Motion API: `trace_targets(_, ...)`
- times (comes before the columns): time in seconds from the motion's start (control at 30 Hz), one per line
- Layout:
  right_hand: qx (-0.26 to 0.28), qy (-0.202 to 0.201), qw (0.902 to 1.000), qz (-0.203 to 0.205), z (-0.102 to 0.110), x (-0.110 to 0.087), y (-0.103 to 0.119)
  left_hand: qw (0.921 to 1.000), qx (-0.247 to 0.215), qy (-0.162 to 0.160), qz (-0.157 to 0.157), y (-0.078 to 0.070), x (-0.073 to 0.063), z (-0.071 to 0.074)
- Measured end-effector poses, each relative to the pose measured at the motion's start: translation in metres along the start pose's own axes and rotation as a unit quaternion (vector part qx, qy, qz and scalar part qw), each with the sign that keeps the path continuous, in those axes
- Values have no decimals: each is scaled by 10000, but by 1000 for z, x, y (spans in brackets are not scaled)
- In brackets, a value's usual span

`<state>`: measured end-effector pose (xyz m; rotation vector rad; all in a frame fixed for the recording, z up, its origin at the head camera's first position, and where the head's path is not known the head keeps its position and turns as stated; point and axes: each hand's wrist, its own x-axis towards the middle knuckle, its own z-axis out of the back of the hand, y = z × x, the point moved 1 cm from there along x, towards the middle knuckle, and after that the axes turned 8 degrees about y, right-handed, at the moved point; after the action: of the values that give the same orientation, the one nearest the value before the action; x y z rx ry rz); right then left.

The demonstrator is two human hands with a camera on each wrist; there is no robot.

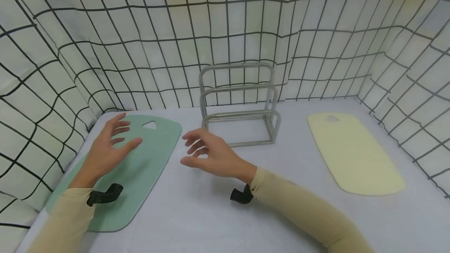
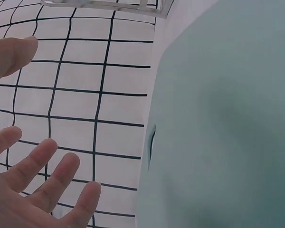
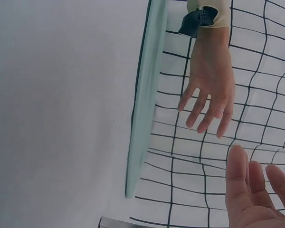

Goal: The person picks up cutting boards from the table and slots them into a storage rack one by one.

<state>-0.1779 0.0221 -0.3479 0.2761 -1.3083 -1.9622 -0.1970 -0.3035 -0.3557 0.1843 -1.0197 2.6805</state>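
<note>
Above the green cutting board [image 1: 147, 167] hovers my left hand [image 1: 109, 147], fingers spread and loosely bent, holding nothing. In the left wrist view the same board [image 2: 228, 95] fills the right side, apart from the fingers. My right hand [image 1: 214, 155] hangs in the air right of that board, just in front of the metal rack [image 1: 242, 116], its fingers relaxed around empty space. The rack has several upright wire loops and bears nothing. In the right wrist view the left hand [image 3: 211, 85] shows beyond the right fingers [image 3: 237, 175].
A pale yellow cutting board [image 1: 355, 155] lies flat on the white table [image 1: 197, 214] at the right. A white cloth with a black grid [image 1: 228, 22] stands as walls behind and at both sides. The green board reaches close to the left wall.
</note>
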Motion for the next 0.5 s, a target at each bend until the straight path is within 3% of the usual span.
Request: trace_targets(0.5, 272, -24, 9962, -823, -11, 18, -9, 9991, 286, 106, 298, 15, -3, 12)
